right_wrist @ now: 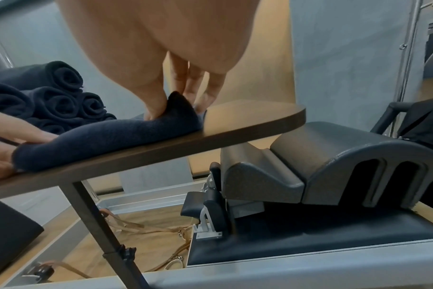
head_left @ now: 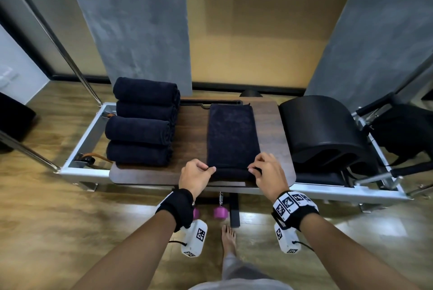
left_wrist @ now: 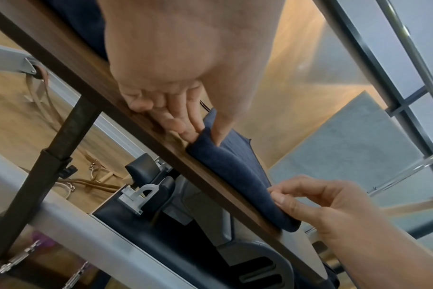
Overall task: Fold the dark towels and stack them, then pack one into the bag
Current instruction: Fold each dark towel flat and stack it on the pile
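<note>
both hands pinch the near end of the flat dark towel (head_left: 232, 135) at the tabletop's (head_left: 192, 130) front edge: left hand (head_left: 195, 176) on its left corner, right hand (head_left: 269, 173) on its right. rolled towels (head_left: 140, 123) are stacked at the left edge.

A dark wood-grain worktop (head_left: 276, 130) with rounded corners stands on black legs over a metal-framed exercise bed. Two things lie directly on it. A dark towel (head_left: 232, 135) folded into a long strip runs away from the fingers (head_left: 210, 169), its near end at the worktop's front edge and rolled up slightly where the fingers of both hands pinch its two corners. Beyond the left-hand fingers and to their left, a stack of rolled dark towels (head_left: 140, 123) sits on the worktop's left end, apart from the strip, with bare wood between them.
</note>
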